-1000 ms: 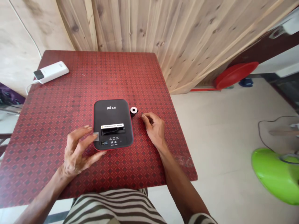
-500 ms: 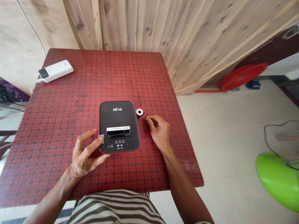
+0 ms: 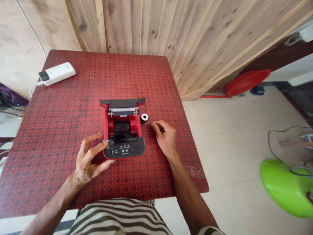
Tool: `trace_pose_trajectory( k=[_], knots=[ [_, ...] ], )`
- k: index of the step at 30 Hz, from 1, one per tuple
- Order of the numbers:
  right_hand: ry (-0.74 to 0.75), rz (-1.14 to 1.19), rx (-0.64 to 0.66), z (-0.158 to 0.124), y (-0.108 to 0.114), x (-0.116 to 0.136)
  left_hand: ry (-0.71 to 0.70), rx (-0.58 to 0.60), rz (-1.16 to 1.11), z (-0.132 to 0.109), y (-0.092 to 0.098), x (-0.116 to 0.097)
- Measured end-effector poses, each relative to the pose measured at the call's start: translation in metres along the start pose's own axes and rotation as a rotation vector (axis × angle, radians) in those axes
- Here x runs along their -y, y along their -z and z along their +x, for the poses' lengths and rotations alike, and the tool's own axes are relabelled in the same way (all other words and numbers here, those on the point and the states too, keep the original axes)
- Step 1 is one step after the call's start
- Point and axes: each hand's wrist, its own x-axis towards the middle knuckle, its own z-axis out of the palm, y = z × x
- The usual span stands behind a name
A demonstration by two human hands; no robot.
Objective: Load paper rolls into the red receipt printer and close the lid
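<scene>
A black-and-red label or receipt printer [image 3: 124,148] sits on the table with its lid [image 3: 122,103] raised. Inside its red bay lies a black roll [image 3: 121,128], and a loose black strip lies just in front of it. My left hand [image 3: 88,160] grips the printer's near left corner, a fingertip on the grey latch [image 3: 106,142] and the thumb at the front edge. Beside the printer's right side is a small roll with a white end and dark core [image 3: 144,117]. Near that roll my right hand [image 3: 165,135] rests on the table, fingers curled and pinched together, nothing visible in them.
On the patterned red table [image 3: 85,88], a white power bank [image 3: 58,73] with a cable lies at the far left. A wooden wall [image 3: 137,26] rises behind the table. To the right, a green plastic object [image 3: 283,189] and a red basin [image 3: 248,82] are near the floor.
The printer's lid has swung up and back, exposing the red bay and the black roll. My left hand stays at the latch, and my right hand has hardly moved.
</scene>
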Motion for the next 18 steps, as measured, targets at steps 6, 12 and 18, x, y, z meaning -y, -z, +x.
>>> trace_pose_trajectory(
  k=[6,12,18],
  knots=[
    [0.387,-0.125,0.050,-0.003,0.013,0.069,-0.075,-0.029,0.047,-0.006,-0.004,0.002],
    [0.546,-0.631,0.642,0.029,-0.019,0.135,-0.086,-0.032,0.063,-0.008,-0.005,0.003],
    [0.501,-0.797,0.874,0.052,-0.039,0.151,-0.094,-0.005,0.063,-0.006,-0.006,0.003]
  ],
)
